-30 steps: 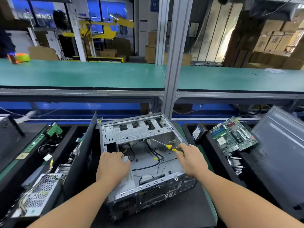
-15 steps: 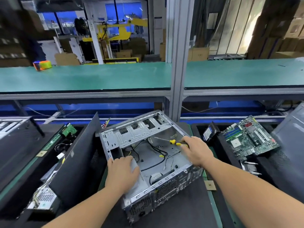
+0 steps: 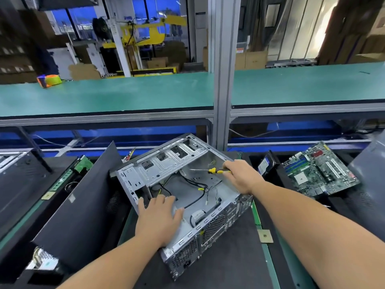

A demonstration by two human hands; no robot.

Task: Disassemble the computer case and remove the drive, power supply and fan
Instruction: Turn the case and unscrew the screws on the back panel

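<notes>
On a dark workbench mat [image 3: 229, 257] below a green conveyor shelf, the open grey steel computer case [image 3: 183, 197] lies skewed. The left hand [image 3: 160, 222] rests flat, fingers spread, on its near-left corner. The right hand [image 3: 241, 176] grips a yellow-handled screwdriver [image 3: 210, 170] at the far-right wall, shaft pointing left into the case.

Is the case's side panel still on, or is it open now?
Open. The computer case lies on its side, its bare floor and loose cables exposed; the left hand rests inside.
</notes>
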